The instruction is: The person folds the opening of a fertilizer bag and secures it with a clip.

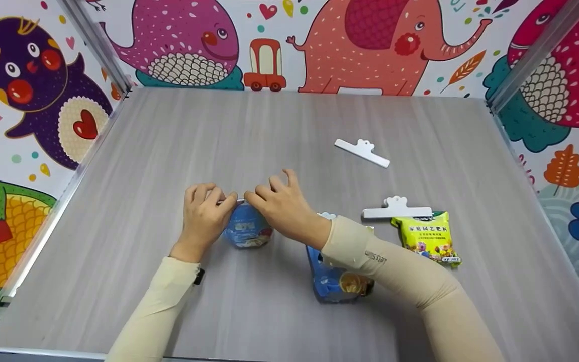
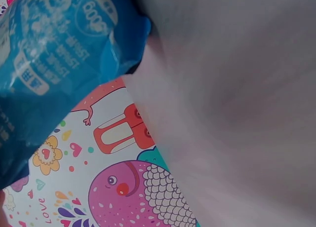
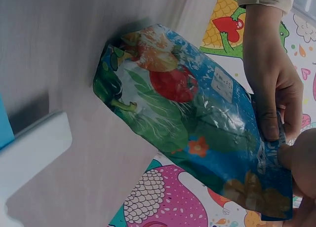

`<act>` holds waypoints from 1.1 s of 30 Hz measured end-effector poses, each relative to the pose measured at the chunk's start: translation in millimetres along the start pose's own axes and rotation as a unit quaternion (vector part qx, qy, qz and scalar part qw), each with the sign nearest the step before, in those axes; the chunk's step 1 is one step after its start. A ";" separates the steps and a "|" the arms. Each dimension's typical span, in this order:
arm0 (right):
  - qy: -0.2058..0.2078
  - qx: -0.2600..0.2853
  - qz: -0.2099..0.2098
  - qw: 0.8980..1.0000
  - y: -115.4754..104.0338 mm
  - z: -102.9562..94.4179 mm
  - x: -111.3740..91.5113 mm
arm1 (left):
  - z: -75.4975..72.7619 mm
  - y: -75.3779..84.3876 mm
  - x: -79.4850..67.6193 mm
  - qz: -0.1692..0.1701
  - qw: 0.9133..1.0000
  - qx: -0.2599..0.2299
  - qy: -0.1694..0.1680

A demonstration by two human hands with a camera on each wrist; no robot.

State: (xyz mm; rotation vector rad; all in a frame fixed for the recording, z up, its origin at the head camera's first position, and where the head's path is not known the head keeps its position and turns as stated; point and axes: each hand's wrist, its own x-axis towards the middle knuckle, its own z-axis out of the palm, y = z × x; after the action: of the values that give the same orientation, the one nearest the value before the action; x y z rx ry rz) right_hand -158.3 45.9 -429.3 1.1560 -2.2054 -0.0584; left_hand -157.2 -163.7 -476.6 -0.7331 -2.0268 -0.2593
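Note:
A blue bag [image 1: 248, 226] stands on the table between the two hands; the right wrist view shows vegetables printed on its side. My left hand [image 1: 204, 213] pinches the left part of its top edge, and my right hand [image 1: 287, 208] pinches the same edge farther right. Both thumbs and the folded-looking rim of the bag [image 3: 187, 118] meet at the right side of the right wrist view. In the left wrist view the bag [image 2: 64, 64] fills the upper left corner, with most of the left hand out of sight.
A loose white clip [image 1: 362, 153] lies toward the back right. Another white clip [image 1: 397, 211] sits along the top of a yellow-green packet [image 1: 427, 239]. A second blue packet [image 1: 332, 284] lies partly hidden beneath the right forearm. Printed walls [image 1: 269, 45] border the table.

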 end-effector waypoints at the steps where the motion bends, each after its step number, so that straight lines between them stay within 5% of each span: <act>1: 0.000 -0.004 -0.003 1.000 -0.2 -0.6 0.2 | 0.1 -0.3 -0.4 0.003 1.000 -0.001 0.003; 17: -0.013 -0.043 -0.054 0.998 -4.4 -11.4 -3.5 | -1.5 -4.3 -1.6 0.076 0.996 -0.016 0.043; 33: 0.011 -0.067 -0.145 0.987 7.7 -14.0 -12.6 | -13.7 -13.3 -4.0 0.150 0.988 -0.003 -0.020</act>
State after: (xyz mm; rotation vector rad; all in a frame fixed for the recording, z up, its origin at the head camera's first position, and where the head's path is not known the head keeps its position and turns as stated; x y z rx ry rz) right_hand -151.0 63.5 -422.3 1.3840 -1.9656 -0.3112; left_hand -153.8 -182.2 -471.2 -1.0408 -1.9212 -0.0766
